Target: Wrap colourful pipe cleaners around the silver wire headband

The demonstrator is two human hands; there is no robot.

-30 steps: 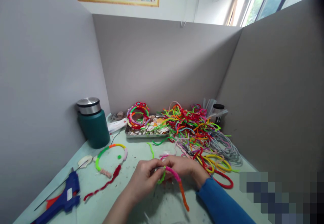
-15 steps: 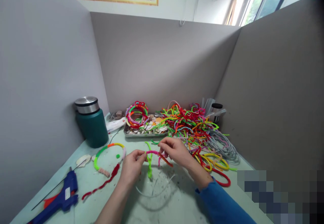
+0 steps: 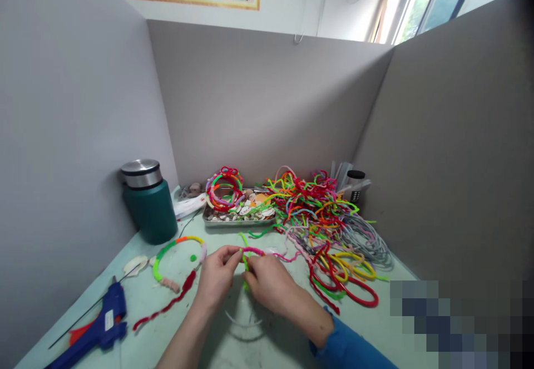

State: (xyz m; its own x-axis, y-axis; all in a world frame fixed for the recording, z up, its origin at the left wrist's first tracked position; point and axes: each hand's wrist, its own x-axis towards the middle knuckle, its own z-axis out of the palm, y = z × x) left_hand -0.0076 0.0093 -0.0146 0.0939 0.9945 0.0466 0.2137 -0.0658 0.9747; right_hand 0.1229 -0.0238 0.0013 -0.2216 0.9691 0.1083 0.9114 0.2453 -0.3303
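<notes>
My left hand (image 3: pixel 220 273) pinches a clear hoop (image 3: pixel 244 323) where its pink pipe-cleaner wrapping (image 3: pixel 252 251) begins. Beside those fingertips a lime-green pipe cleaner (image 3: pixel 242 240) sticks up and also hangs down. My right hand (image 3: pixel 269 283) is closed just right of the left, fingers at the green strand under the hoop; its exact grip is partly hidden. A loose pink tail (image 3: pixel 287 258) trails out beyond the right hand. The hoop's lower arc is bare. Left of my hands lies a partly wrapped multicoloured hoop (image 3: pixel 157 263) with a dangling red pipe cleaner (image 3: pixel 167 306).
A blue glue gun (image 3: pixel 109 316) lies at front left, with a green bottle (image 3: pixel 152 210) behind it. At the back stand a metal tray (image 3: pixel 240 224) of small pieces and finished rings (image 3: pixel 211 188). A pipe-cleaner heap (image 3: pixel 308 196), grey tubing (image 3: pixel 367 241) and red hoops (image 3: pixel 367 291) fill the right.
My right hand has moved left and down from the end of the pink and red strand to the green strand beside my left fingers. My left hand keeps its pinch.
</notes>
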